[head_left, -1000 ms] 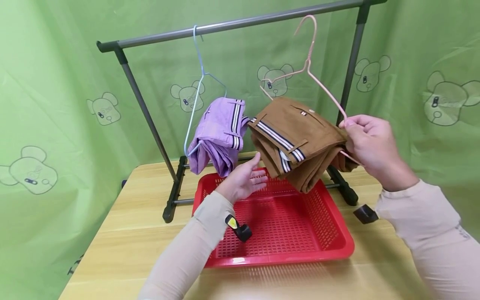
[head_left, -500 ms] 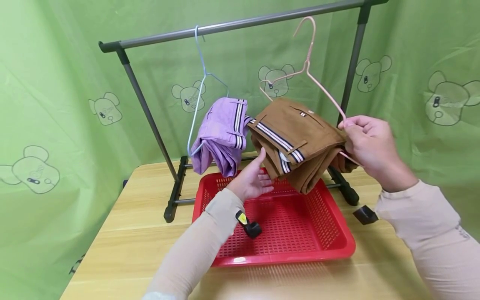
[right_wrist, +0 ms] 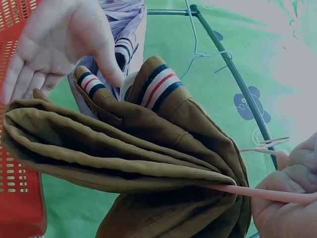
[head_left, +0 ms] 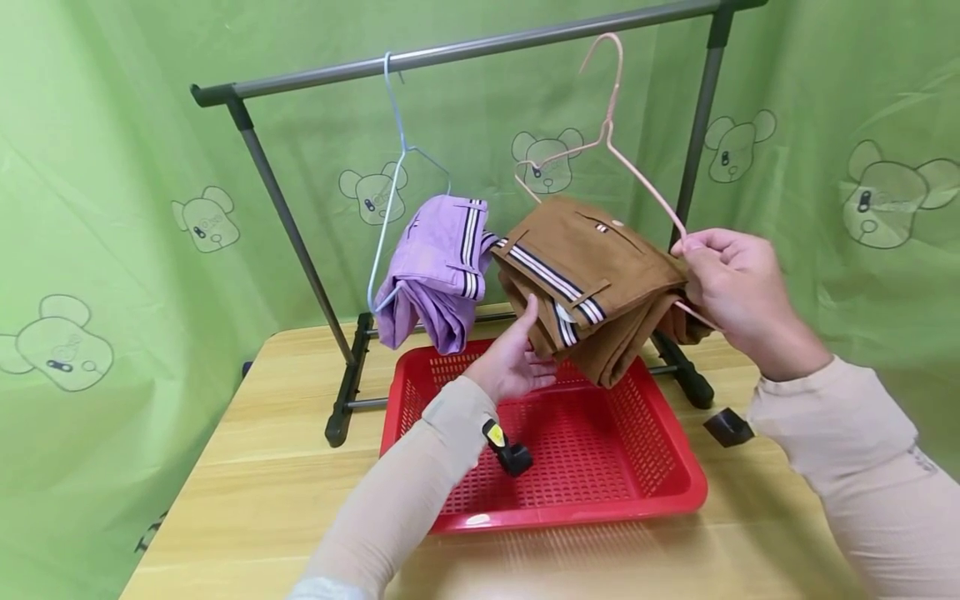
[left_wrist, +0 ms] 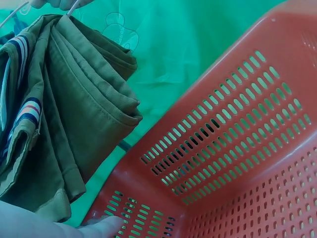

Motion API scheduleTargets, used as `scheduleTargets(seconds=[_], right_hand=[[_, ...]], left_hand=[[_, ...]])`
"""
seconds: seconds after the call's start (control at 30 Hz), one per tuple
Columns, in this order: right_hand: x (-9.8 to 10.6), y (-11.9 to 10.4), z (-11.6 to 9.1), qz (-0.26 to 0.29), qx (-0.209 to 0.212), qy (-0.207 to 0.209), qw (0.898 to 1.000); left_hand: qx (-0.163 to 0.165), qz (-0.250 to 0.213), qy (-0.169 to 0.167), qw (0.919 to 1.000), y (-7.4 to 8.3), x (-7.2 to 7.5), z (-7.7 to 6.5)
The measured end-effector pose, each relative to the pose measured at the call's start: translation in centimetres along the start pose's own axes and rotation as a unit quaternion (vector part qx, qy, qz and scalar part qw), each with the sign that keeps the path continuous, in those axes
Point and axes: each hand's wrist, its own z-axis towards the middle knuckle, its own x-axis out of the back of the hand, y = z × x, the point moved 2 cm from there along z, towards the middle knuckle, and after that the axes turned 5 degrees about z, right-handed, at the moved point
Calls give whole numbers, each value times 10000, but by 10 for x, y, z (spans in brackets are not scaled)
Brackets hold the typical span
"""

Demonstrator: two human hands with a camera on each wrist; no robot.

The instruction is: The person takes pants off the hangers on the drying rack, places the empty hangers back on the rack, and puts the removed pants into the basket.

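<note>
Folded brown trousers (head_left: pixel 592 258) with a striped waistband drape over the lower bar of a pink clothes hanger (head_left: pixel 645 179). My right hand (head_left: pixel 738 292) pinches that hanger's right corner; the right wrist view shows its bar (right_wrist: pixel 267 193) passing from the folds into the fingers. The hanger's hook is level with the rack's rail in the head view. My left hand (head_left: pixel 517 362), palm up with the fingers extended, is close under the left side of the trousers. Beside them, folded purple trousers (head_left: pixel 435 250) hang on a blue hanger (head_left: pixel 390 200) hooked over the rail (head_left: pixel 480 54).
A red perforated basket (head_left: pixel 585 512) stands on the wooden table (head_left: pixel 247 467) below the hanging clothes. The rack's black feet (head_left: pixel 337 425) flank it on both sides. Behind everything hangs a green curtain (head_left: pixel 285 250) printed with cartoon bears.
My left hand has moved right, from beside the purple trousers to under the edge of the brown ones. My right hand and the pink hanger have stayed nearly still.
</note>
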Motion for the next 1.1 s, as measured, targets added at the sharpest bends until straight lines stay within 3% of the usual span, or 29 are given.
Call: scheduleTargets(seconds=[0.4,0.67,1.1], right_hand=[[-5,0,-3,13,-63,48,10000],[-7,1,-4,-45,32,76,10000],[-1,4,-4,-158,1,20,9999]], left_hand=[[-84,-128,-227,9996,3,-7,5],[-35,-425,-193,9989,6,-8,7],[111,-253,205,9994,5,-13,9]])
